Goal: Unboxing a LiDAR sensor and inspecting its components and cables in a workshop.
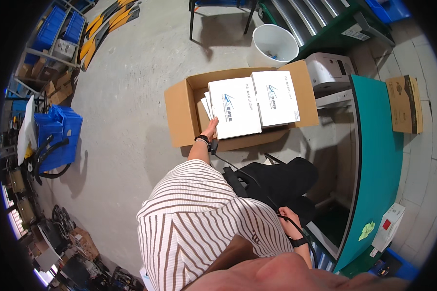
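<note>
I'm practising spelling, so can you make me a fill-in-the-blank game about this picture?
1. The left hand is at the side of a box coloured ____.
2. The open carton around it is made of ____.
3. The shirt is patterned with ____.
4. The plastic crate on the floor at the left is ____.

Missing words: white; cardboard; stripes; blue.

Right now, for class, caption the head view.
Left hand at white rectangular boxes stacked in an open brown cardboard carton.

Single head-worn fisheye, left of pair; looks steeply down, close above striped shirt, carton farther off.
</note>
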Demonstrator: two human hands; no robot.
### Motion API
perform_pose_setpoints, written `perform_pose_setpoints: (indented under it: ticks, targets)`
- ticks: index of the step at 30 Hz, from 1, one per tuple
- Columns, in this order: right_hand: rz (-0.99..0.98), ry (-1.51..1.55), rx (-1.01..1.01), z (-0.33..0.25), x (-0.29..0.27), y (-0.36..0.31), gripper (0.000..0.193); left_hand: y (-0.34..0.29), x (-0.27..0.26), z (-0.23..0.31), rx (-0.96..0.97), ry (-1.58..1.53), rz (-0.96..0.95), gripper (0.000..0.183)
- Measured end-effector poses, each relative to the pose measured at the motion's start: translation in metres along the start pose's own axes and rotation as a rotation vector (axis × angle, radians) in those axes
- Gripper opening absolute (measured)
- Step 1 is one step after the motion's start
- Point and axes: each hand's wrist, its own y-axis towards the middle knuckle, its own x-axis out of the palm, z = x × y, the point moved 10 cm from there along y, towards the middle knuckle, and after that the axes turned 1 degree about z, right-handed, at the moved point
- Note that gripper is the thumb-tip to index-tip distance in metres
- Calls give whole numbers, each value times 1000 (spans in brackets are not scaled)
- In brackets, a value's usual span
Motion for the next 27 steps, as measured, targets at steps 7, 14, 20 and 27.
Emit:
perform_pose_setpoints:
  ticks: [7, 14, 20, 27]
  targets:
    - [-68, -5, 125, 3, -9, 10, 20, -8, 31, 1, 13, -45, -94, 97]
    - [-167, 9, 121, 5, 1, 26, 22, -7, 2, -14, -96, -57, -9, 84]
    - [-175, 34, 139, 11, -9, 33, 19, -22, 42, 21, 24, 40, -148, 108]
    - [-200, 95, 82, 3, -10, 51, 18, -47, 43, 40, -70, -35, -129, 103]
